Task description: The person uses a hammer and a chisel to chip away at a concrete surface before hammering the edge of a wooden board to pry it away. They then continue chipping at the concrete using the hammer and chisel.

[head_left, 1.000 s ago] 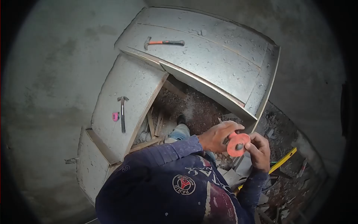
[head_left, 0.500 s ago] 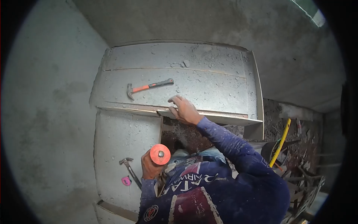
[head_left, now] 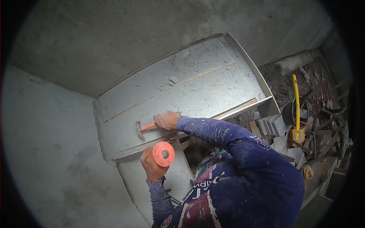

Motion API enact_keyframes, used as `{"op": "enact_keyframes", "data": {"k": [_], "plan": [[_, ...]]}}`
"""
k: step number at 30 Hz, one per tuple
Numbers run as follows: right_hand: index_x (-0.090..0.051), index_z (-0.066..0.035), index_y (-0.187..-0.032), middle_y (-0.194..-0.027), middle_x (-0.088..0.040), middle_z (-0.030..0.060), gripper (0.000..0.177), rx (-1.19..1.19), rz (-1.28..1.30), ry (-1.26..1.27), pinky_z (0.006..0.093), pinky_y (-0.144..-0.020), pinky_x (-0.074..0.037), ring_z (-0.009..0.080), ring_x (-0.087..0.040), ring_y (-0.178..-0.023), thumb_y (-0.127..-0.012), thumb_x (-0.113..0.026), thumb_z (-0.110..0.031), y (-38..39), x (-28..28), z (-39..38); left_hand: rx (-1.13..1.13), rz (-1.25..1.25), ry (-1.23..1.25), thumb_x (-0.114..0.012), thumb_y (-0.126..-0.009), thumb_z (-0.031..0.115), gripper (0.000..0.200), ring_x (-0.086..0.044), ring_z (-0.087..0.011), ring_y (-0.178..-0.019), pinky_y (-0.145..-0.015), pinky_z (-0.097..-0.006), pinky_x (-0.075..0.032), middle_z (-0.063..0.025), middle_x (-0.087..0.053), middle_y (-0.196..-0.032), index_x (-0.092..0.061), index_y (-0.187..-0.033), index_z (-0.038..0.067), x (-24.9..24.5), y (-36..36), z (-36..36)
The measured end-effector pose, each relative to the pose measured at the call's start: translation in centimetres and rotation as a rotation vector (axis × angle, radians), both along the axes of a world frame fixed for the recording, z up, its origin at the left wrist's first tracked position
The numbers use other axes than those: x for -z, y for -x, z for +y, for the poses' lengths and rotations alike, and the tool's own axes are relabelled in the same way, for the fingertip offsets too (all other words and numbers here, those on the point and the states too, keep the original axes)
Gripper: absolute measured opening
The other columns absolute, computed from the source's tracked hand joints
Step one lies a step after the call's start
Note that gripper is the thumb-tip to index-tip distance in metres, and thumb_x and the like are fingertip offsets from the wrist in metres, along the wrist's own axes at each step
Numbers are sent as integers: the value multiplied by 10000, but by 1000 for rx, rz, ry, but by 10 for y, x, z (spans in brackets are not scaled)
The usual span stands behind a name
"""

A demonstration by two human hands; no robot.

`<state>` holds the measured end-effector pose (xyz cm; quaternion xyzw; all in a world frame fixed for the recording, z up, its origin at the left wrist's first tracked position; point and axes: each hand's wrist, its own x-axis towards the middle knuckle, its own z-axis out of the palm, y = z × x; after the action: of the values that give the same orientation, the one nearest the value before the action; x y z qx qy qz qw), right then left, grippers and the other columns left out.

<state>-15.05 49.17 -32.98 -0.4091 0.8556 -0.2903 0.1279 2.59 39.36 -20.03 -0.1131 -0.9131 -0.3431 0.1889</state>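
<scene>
My left hand [head_left: 151,166] is closed around a chisel, seen end-on, with a round red hand guard [head_left: 158,154] and a grey metal striking end in its middle. The chisel's shaft and tip are hidden below the guard. Over the grey slab [head_left: 197,91], my right hand [head_left: 167,120] wraps the handle of a claw hammer [head_left: 140,130]. Its metal head and a stretch of orange handle show to the left of my fingers. A second hammer by my left sleeve is mostly hidden, with only a dark part of it [head_left: 173,200] showing.
Grit and broken bits [head_left: 173,80] lie over the slab, which meets concrete walls. A thin upright panel [head_left: 249,62] edges its right side. At right are a yellow spirit level [head_left: 297,110], a dark bucket [head_left: 289,114], stacked tile pieces [head_left: 272,125] and scrap wood.
My right hand has moved left and taken hold of the hammer that lay on the slab. My left hand still holds the chisel. The view has turned, and the pink tape measure is out of sight.
</scene>
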Motion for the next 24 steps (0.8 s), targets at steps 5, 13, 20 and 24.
{"op": "enact_keyframes", "data": {"k": [5, 13, 20, 24], "plan": [[-618, -5, -1005, -838, -656, 181, 364, 399, -496, 296, 422, -703, -491, 322, -641, -787, -918, -641, -358, -28, -21, 131, 214, 25, 99, -763, -699, 182, 223, -559, -320, -688, -605, -433, -417, -99, -551, -746, -670, -863, 63, -24, 102, 42], [-540, -76, -1008, -648, -450, -72, 184, 1184, -892, 870, 202, -373, -268, 15, -379, -439, -961, -649, -217, -39, -53, 321, 553, -16, 375, -778, -725, 186, 263, -641, -260, -796, -751, -400, -479, -62, -664, -848, -735, -983, 155, 24, 304, 183], [-503, -84, -1097, -636, -387, -71, 206, 1460, -612, 1145, 194, -367, -264, 10, -326, -438, -994, -615, -223, -5, -78, 383, 648, -125, 342, -792, -718, 148, 299, -679, -300, -815, -763, -453, -545, -109, -693, -839, -726, -1009, 150, 114, 445, 273], [-493, -59, -1132, -629, -326, -69, 238, 1498, -577, 1271, 192, -369, -279, 14, -323, -449, -1015, -577, -248, 8, -87, 378, 674, -68, 387, -819, -684, 208, 289, -686, -328, -788, -665, -460, -542, -111, -696, -854, -704, -931, 112, 131, 477, 279]]}}
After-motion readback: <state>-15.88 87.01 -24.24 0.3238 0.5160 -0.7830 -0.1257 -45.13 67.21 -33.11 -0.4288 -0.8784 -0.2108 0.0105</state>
